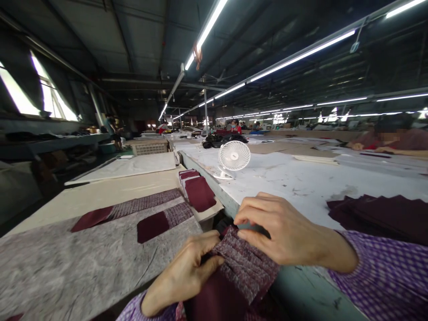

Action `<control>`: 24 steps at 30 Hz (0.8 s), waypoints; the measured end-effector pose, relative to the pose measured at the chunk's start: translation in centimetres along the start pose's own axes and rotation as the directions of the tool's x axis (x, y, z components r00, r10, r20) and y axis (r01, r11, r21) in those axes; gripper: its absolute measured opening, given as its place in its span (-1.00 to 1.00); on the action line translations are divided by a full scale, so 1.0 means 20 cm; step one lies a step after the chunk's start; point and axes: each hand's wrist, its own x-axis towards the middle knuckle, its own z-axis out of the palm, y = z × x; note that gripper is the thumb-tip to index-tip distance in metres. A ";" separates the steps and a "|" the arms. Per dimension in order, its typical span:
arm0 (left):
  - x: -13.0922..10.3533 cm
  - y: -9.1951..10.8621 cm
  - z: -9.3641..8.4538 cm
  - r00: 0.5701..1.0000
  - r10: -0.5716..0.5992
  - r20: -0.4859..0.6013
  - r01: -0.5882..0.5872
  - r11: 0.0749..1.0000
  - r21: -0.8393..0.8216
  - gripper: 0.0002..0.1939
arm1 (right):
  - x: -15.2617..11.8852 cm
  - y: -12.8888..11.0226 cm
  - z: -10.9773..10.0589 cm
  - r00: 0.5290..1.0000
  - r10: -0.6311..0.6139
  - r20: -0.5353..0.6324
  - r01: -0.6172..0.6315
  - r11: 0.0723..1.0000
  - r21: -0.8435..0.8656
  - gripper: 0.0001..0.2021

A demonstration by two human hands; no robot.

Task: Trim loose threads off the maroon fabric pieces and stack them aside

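A bundle of maroon fabric pieces (249,263), with speckled whitish stripes on the upper layers, hangs in front of me at the table edge. My left hand (189,267) is closed on its left side, thumb on top of the cloth. At the far corner of the same bundle, my right hand (277,225) has its thumb and fingertips bent together at the edge of the cloth. Below, a plain maroon layer (217,296) shows under the striped ones. Its lower end runs out of view.
Striped maroon strips (152,228) lie on a grey felt-like sheet (100,254) at left, near a maroon stack (199,194). A white clip fan (234,156) stands on the white table (284,178). Dark maroon pieces (381,216) lie at right; a person sits beyond.
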 end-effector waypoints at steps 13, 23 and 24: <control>-0.04 0.05 0.00 0.999 0.015 0.042 -0.019 0.994 0.107 -0.79 | 0.03 0.01 0.07 0.995 -0.048 -0.091 0.025 0.972 -0.234 -0.85; 0.04 -0.03 0.03 1.000 0.026 0.002 -0.025 0.973 -0.230 -0.76 | 0.03 0.21 0.02 0.880 0.473 0.046 -0.432 0.756 0.492 -0.83; 0.04 -0.03 0.03 0.999 0.038 0.013 -0.033 0.968 -0.249 -0.75 | 0.02 0.22 0.01 0.871 0.490 0.025 -0.440 0.758 0.481 -0.83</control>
